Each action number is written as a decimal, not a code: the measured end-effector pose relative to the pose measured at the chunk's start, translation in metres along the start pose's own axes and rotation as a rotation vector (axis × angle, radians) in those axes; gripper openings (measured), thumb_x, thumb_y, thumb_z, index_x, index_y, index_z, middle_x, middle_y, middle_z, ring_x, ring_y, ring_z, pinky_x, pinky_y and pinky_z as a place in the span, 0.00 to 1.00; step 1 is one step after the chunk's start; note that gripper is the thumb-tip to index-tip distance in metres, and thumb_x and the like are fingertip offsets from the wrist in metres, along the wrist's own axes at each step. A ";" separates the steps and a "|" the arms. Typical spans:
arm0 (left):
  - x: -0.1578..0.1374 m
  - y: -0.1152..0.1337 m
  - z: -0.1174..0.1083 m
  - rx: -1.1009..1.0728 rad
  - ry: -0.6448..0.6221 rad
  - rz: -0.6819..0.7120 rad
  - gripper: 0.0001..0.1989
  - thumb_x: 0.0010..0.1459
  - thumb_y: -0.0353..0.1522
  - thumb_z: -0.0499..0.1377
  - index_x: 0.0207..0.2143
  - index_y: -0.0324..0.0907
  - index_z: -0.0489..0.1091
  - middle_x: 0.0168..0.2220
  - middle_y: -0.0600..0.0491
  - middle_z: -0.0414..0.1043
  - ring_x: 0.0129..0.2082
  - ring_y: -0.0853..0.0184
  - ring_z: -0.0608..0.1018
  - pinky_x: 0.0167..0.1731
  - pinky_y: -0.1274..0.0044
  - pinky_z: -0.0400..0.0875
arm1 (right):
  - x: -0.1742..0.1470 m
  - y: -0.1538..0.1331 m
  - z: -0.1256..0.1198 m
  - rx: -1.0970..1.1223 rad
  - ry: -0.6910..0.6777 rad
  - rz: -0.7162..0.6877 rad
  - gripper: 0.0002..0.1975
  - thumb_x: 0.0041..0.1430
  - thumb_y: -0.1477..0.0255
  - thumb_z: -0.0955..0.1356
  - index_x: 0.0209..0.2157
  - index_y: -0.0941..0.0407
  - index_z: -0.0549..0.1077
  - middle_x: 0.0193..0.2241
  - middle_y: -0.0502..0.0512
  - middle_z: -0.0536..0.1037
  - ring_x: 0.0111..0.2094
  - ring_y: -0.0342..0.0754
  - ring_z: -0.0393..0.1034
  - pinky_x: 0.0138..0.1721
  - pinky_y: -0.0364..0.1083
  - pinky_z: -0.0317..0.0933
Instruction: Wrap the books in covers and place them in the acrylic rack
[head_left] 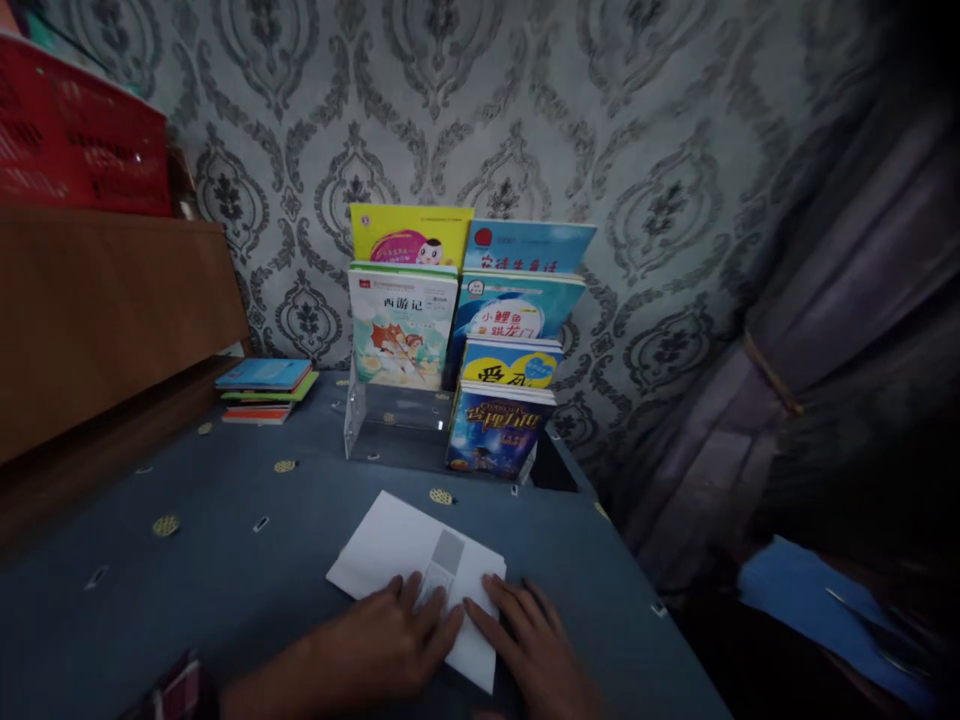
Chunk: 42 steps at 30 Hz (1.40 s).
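A white paper piece point(375, 550), perhaps a folded sheet or an open booklet, lies tilted on the blue tablecloth. On it is a grey rectangle point(448, 550) with a printed patch just below. My left hand point(390, 635) rests across its near edge, fingers apart and fingertips pressing by the printed patch. At the paper's right side, my right hand point(532, 645) has its fingers spread, their tips touching the white surface. Neither hand is closed round anything that shows. Beyond the paper stands a clear book rack point(401, 425) with several children's books point(409, 330) upright in tiers.
A small stack of books point(266, 375) lies at the back left, beside a wooden cabinet point(112, 310) with a red basket point(82, 140) on top. The tablecloth point(202, 590) has a pineapple print. At right hangs a grey curtain point(712, 430); a blue object point(810, 600) lies below it.
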<state>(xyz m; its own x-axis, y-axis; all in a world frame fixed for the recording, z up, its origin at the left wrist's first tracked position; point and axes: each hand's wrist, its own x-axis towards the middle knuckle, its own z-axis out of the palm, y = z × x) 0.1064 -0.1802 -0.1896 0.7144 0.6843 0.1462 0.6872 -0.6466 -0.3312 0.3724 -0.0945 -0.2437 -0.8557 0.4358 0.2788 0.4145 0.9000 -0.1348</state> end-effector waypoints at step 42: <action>-0.026 -0.075 0.024 -0.558 0.066 -0.731 0.15 0.69 0.32 0.50 0.53 0.40 0.70 0.54 0.44 0.73 0.55 0.56 0.73 0.57 0.62 0.68 | 0.105 -0.003 -0.025 0.342 0.052 0.681 0.12 0.61 0.63 0.69 0.27 0.54 0.73 0.21 0.51 0.76 0.24 0.48 0.72 0.27 0.44 0.59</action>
<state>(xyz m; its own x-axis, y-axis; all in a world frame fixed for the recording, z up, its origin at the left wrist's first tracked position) 0.0332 -0.1412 -0.1908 0.0716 0.9770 0.2009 0.9223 -0.1415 0.3596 0.2890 -0.0510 -0.1903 -0.4260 0.9019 0.0721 0.7193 0.3859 -0.5776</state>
